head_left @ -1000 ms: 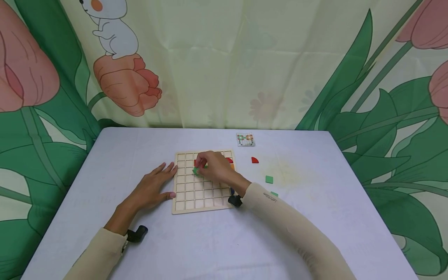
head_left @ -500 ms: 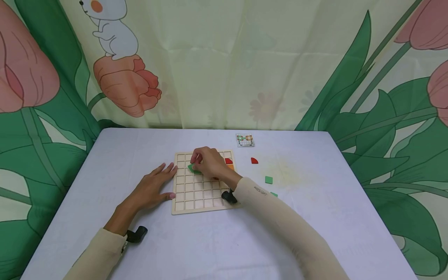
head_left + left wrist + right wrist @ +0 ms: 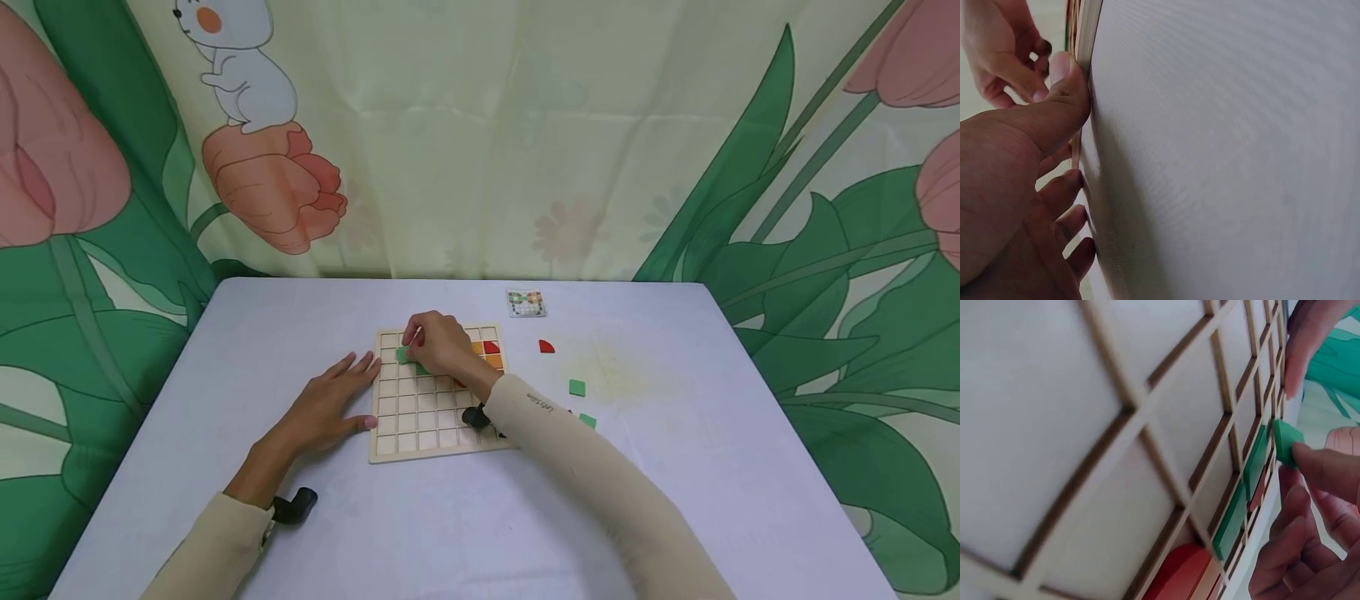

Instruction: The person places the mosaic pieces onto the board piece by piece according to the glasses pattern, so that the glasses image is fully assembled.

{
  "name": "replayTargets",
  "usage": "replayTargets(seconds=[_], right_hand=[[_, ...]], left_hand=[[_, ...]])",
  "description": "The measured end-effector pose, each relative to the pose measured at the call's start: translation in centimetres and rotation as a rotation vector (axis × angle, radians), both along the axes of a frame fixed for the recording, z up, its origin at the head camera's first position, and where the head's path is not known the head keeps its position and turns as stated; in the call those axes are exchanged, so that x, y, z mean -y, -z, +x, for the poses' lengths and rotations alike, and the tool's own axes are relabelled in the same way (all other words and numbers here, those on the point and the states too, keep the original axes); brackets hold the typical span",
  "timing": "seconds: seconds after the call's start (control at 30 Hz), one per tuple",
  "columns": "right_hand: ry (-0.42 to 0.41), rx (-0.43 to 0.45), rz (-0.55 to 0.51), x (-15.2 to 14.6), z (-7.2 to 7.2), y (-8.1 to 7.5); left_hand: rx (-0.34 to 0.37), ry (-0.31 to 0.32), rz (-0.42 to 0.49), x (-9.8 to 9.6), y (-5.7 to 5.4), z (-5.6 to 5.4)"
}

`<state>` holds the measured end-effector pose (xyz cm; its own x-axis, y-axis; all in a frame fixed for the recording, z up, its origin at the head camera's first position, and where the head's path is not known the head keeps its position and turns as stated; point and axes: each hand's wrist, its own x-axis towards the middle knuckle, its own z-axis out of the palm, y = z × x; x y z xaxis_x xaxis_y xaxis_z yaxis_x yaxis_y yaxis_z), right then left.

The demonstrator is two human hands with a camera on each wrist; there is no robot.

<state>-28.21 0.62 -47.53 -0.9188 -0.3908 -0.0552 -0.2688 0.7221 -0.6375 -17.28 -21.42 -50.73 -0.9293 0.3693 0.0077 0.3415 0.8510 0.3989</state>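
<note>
My right hand (image 3: pixel 442 343) is over the upper part of a wooden grid board (image 3: pixel 427 421). Between thumb and fingers it pinches a small green tile (image 3: pixel 1286 442), which is held tilted at the grid near the board's left side. Two more green tiles (image 3: pixel 1230 526) lie in cells beside it, with a red tile (image 3: pixel 1257 489) next to them. A rounded red tile (image 3: pixel 1179 572) sits in a nearer cell. My left hand (image 3: pixel 330 400) rests flat on the table, its fingers straight and spread, with fingertips and thumb touching the board's left edge.
Right of the board lie a loose red quarter-round tile (image 3: pixel 547 347) and two green square tiles (image 3: pixel 577 387). A small printed pattern card (image 3: pixel 527 302) lies behind the board. Orange tiles (image 3: pixel 493 362) fill cells at the upper right. A printed curtain (image 3: pixel 465 167) hangs behind the table.
My right hand has shifted left and slightly farther away across the board, carrying the green tile. More red and orange tiles show behind it. My left hand has stayed at the board's edge.
</note>
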Motion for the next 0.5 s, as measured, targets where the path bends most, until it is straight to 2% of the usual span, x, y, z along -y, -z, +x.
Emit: replayTargets(seconds=[0.2,0.5], right_hand=[[0.057,0.0,0.015,0.46,-0.18,-0.07],[0.006,-0.015,0.129,0.75,-0.24,-0.1]], left_hand=[[-0.003,-0.009,-0.006,-0.2,-0.15,0.08],[-0.001,-0.005,0.001,-0.1,-0.27,0.15]])
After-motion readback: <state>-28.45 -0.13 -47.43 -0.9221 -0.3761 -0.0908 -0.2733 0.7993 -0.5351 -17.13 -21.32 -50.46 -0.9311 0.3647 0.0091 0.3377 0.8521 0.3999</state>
